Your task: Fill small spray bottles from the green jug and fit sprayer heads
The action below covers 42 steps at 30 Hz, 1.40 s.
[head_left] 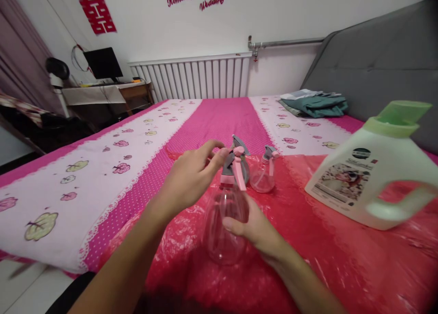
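Observation:
A clear spray bottle (224, 245) with a pink and grey trigger head stands upright in front of me and looks see-through. Round the right side of its body curls my right hand (255, 225), thumb across the front. My left hand (191, 175) pinches the pink tip of the spray head from the left; the other fingers bend behind it. Partly hidden behind that head is another sprayer with a grey top (240, 143). A small clear spray bottle (263, 180) with a grey and pink head stands just to the right.
A large pale green detergent jug (342, 186) with a green cap stands at the right. Red plastic sheeting (287, 241) lies under the bottles on a pink and white bed (219, 117). Folded clothes (315, 104) lie near the grey headboard (379, 63); a radiator (195, 79) lines the wall.

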{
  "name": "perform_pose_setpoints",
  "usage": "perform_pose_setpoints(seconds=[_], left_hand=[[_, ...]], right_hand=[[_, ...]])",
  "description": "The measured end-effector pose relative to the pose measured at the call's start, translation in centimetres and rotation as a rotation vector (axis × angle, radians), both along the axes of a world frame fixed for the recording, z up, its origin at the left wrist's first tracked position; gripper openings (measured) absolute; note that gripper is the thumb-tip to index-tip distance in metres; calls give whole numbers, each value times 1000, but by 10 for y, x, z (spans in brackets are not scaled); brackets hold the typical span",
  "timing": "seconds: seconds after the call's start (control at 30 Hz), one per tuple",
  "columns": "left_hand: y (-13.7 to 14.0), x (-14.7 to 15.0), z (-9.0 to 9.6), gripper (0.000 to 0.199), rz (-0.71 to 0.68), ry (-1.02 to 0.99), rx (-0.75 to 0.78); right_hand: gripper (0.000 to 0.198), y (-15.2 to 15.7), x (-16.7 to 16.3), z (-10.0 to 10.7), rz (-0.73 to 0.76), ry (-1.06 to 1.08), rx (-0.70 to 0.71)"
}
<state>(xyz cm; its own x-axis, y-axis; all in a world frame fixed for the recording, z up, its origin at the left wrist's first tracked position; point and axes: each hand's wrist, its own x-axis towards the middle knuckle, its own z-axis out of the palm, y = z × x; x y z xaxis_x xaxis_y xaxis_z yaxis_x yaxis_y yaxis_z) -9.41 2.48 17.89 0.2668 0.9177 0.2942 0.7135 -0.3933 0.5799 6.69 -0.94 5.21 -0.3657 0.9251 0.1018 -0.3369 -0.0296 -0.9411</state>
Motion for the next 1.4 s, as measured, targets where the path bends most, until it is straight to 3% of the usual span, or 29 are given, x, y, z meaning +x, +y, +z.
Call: perform_pose_setpoints(seconds=[0.17, 0.27, 0.33, 0.5, 0.63, 0.73, 0.87, 1.0, 1.17, 1.3, 1.4], left_hand=[[8, -3, -10, 38, -288, -201, -119], [9, 1, -14, 32, -380, -332, -208], [10, 3, -15, 29, -384, -397, -233], [13, 6, -22, 30, -415, -465, -220], [14, 8, -24, 33, -449, -498, -208], [13, 12, -21, 32, -386, -469, -223], [12, 18, -16, 24, -120, -280, -158], [14, 26, -18, 25, -21, -211, -162], [17, 23, -25, 28, -38, -182, -137], [23, -13, -15, 33, -16, -242, -137], [37, -46, -3, 29, 46, -168, 69]], right_hand=[[69, -9, 22, 6, 271, 214, -40], [73, -10, 28, 6, 363, 278, -94], [77, -10, 31, 5, 362, 274, -106], [71, -11, 36, 9, 221, 139, 15], [81, -14, 38, 11, 147, 81, 47], [85, -16, 37, 12, 89, 19, 53], [99, -18, 39, 12, -82, -216, 31], [113, -18, 37, 9, -64, -258, -54], [97, -17, 37, 0, -129, -249, -9], [87, -18, 49, -9, -210, -338, 59], [71, -21, 60, -16, -210, -352, 59]])
